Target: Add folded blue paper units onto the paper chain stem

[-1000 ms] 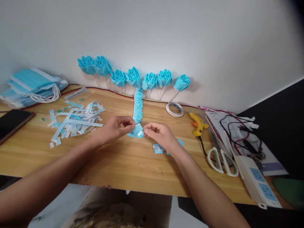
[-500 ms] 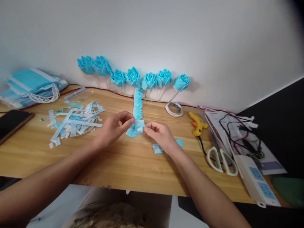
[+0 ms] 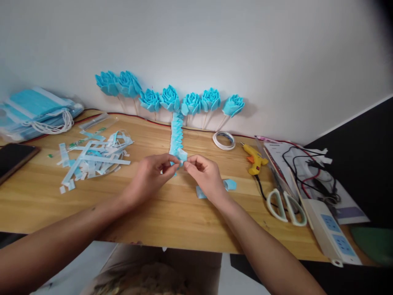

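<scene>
Between my hands is a small light-blue fabric piece (image 3: 182, 155), its lower edge pinched from both sides. My left hand (image 3: 156, 170) grips its left side between thumb and forefinger. On the other side, my right hand (image 3: 202, 171) pinches the lower right corner. Just beyond my fingertips, a row of overlapping folded blue petals (image 3: 177, 133) runs toward the wall. More cut blue pieces (image 3: 230, 184) lie beside and partly under my right wrist. Several blue fabric flowers (image 3: 169, 98) on sticks lean on the wall behind.
Cut strips (image 3: 95, 157) are heaped at the left, near a phone (image 3: 18, 159) and packed blue masks (image 3: 39, 108). At the right lie a tape roll (image 3: 224, 140), a yellow glue gun (image 3: 255, 159), white-handled scissors (image 3: 285, 207), a power strip (image 3: 331, 231) and tangled cables (image 3: 313, 172).
My hands have drawn closer together. The blue piece, lying flatter before with a white strip at its corner, is now tilted up and bent between my fingers.
</scene>
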`<state>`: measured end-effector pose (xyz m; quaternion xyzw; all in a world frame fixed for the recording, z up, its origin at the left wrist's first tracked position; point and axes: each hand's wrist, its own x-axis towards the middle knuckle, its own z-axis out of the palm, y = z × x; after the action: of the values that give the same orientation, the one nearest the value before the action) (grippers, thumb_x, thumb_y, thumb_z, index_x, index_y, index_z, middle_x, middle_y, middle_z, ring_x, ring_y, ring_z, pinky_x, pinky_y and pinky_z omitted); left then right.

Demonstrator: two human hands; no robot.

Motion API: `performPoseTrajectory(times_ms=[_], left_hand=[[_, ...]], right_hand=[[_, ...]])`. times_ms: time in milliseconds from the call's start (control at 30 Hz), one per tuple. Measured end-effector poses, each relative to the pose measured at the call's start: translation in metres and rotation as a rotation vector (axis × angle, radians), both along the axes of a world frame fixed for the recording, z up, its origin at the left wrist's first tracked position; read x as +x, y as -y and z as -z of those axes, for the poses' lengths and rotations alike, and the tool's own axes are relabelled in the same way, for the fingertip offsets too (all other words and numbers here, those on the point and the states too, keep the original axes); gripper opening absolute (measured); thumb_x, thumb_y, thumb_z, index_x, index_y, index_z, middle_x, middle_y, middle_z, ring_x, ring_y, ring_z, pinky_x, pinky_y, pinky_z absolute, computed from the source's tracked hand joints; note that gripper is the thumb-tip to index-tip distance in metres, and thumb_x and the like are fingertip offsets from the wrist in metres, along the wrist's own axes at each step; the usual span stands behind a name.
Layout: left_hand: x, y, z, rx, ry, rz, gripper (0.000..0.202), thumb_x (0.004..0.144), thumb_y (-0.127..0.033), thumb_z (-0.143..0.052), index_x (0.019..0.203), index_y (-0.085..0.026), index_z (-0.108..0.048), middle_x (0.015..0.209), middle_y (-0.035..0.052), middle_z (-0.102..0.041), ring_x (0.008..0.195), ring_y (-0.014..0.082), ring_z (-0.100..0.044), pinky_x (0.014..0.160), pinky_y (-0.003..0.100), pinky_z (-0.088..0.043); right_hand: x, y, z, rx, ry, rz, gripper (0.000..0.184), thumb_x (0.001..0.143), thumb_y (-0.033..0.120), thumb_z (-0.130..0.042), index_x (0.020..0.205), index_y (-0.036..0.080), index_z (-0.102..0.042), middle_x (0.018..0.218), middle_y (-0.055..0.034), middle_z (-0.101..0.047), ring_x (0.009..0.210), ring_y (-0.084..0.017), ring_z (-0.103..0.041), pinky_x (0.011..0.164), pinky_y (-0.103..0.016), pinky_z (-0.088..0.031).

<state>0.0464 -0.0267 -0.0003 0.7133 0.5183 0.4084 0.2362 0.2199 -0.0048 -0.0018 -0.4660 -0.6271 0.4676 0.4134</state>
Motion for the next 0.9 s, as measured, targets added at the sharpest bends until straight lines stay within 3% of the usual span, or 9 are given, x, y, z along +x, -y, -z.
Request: performPoseTrajectory(times_ms=[300, 667, 900], left_hand=[[0.0000, -0.0020, 0.0023, -0.030, 0.013, -0.013, 0.019, 0.085, -0.031, -0.059, 0.086, -0.017, -0.071, 0.055, -0.0039, -0.051, 0.051, 0.0078, -0.040, 0.051, 0.021, -0.030], [0.0017, -0.0025, 0.0029, -0.096, 0.057, 0.013, 0.016, 0.083, -0.026, -0.057, 0.079, -0.015, -0.068, 0.055, -0.0048, -0.046, 0.051, 0.0074, -0.039, 0.049, 0.021, -0.028], [0.0008, -0.0038, 0.0041, -0.130, 0.105, 0.033, 0.018, 0.082, -0.027, -0.056, 0.081, -0.014, -0.069, 0.054, -0.0053, -0.044, 0.050, 0.0069, -0.038, 0.048, 0.019, -0.028]], right_hand=[[-0.0032, 0.0032, 0.0002, 0.022, 0.009, -0.013, 0.016, 0.078, 0.035, -0.061, 0.072, 0.020, -0.060, 0.065, 0.0021, -0.058, 0.058, -0.011, -0.049, 0.057, -0.024, -0.040], [-0.0034, 0.0047, 0.0076, 0.254, 0.157, -0.006, 0.011, 0.081, 0.025, -0.059, 0.071, 0.021, -0.059, 0.066, 0.0017, -0.061, 0.062, -0.012, -0.054, 0.063, -0.024, -0.044], [-0.0031, 0.0041, 0.0071, 0.225, 0.155, 0.008, 0.012, 0.080, 0.026, -0.059, 0.069, 0.020, -0.059, 0.063, 0.0026, -0.059, 0.060, -0.011, -0.053, 0.061, -0.023, -0.043]])
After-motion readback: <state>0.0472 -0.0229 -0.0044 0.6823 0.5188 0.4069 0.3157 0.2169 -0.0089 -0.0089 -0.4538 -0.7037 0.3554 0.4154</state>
